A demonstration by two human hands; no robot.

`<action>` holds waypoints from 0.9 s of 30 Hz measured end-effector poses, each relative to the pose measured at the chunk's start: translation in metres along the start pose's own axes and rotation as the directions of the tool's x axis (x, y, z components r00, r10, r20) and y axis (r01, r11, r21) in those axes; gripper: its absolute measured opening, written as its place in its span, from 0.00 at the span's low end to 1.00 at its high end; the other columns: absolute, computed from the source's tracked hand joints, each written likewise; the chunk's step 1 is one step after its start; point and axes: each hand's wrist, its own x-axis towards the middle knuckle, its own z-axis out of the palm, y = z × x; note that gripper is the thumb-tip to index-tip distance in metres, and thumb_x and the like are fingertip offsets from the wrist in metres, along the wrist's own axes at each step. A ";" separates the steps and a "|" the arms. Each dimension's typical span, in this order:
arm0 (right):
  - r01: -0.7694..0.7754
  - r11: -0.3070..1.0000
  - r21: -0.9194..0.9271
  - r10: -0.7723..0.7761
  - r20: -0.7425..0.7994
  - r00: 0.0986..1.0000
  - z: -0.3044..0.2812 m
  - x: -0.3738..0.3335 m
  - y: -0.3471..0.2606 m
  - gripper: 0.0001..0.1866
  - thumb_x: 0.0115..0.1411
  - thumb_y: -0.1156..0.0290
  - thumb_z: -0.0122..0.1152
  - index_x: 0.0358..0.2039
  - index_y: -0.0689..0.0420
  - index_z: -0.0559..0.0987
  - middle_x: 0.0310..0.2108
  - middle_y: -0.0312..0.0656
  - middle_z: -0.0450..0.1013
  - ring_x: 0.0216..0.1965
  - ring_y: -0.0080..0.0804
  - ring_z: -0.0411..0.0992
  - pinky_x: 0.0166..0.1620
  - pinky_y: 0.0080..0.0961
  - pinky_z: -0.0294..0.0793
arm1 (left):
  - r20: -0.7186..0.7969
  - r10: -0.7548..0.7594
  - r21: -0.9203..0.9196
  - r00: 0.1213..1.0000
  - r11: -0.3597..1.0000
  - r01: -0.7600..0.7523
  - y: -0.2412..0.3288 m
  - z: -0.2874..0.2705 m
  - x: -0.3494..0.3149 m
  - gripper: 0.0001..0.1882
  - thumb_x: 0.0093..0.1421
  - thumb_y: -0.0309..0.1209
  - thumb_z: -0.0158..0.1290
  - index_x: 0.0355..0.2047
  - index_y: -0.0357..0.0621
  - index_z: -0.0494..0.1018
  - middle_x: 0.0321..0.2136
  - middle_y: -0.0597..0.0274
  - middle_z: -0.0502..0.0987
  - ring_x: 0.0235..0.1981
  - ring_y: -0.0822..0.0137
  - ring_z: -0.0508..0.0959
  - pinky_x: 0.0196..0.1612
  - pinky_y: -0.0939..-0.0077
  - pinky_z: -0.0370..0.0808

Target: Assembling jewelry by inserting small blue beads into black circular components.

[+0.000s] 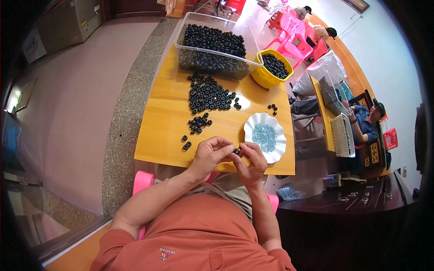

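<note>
Both my hands meet over the near edge of the wooden table [158, 135]. A small black ring-shaped piece [237, 151] is pinched between the fingertips of my left hand [210, 157] and my right hand [251, 165]. Just beyond my right hand lies a white wavy-rimmed plate [277, 155], holding a heap of tiny clear bluish pieces [264, 137]. Loose black pieces [199, 123] lie past my left hand, with a larger spread of black pieces [210, 95] behind them. Whether a tiny clear piece is also in my fingers is too small to tell.
At the table's far end stand a clear plastic bin [217, 58] and a yellow tub [265, 80], both full of black pieces. Several stray black pieces [272, 108] sit near the plate. To the right, a person [368, 124] sits by another table with a white perforated basket [342, 135].
</note>
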 end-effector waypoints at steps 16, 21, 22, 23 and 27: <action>0.087 0.991 -0.102 -0.075 0.114 0.991 -0.006 0.002 -0.005 0.19 0.44 0.82 0.70 0.39 0.64 0.77 0.37 0.49 0.74 0.33 0.40 0.76 0.35 0.29 0.77 | 0.054 -0.030 0.112 0.998 0.993 0.024 0.000 -0.005 0.003 0.09 0.59 0.22 0.56 0.39 0.33 0.71 0.35 0.59 0.77 0.36 0.71 0.79 0.41 0.76 0.80; 0.152 0.973 -0.174 -0.132 0.124 0.983 -0.007 0.001 -0.003 0.18 0.45 0.81 0.69 0.39 0.64 0.77 0.35 0.49 0.74 0.33 0.43 0.76 0.35 0.31 0.77 | 0.046 -0.057 0.072 0.997 0.996 0.053 -0.002 -0.004 0.002 0.08 0.59 0.22 0.56 0.38 0.34 0.71 0.34 0.59 0.77 0.34 0.72 0.79 0.40 0.77 0.81; 0.149 0.973 -0.177 -0.127 0.132 0.983 -0.006 0.001 -0.003 0.17 0.46 0.81 0.68 0.38 0.64 0.77 0.35 0.49 0.74 0.33 0.43 0.76 0.34 0.31 0.77 | 0.046 -0.057 0.071 0.997 0.996 0.054 -0.003 -0.004 0.002 0.08 0.59 0.22 0.56 0.38 0.34 0.71 0.34 0.59 0.77 0.34 0.72 0.79 0.40 0.77 0.81; 0.147 0.973 -0.181 -0.123 0.139 0.983 -0.006 0.001 -0.004 0.16 0.46 0.81 0.68 0.38 0.64 0.77 0.35 0.49 0.74 0.33 0.43 0.76 0.34 0.31 0.77 | 0.035 -0.061 0.075 0.998 0.995 0.059 -0.003 -0.005 0.002 0.07 0.59 0.22 0.56 0.38 0.34 0.71 0.34 0.59 0.77 0.34 0.72 0.79 0.40 0.77 0.81; 0.123 0.980 -0.155 -0.100 0.150 0.984 -0.005 0.001 -0.002 0.15 0.47 0.81 0.67 0.38 0.65 0.77 0.34 0.49 0.74 0.32 0.43 0.76 0.33 0.31 0.76 | 0.002 -0.066 0.077 0.998 0.995 0.066 -0.002 -0.002 0.000 0.06 0.60 0.22 0.56 0.37 0.34 0.72 0.34 0.59 0.77 0.34 0.72 0.79 0.40 0.78 0.80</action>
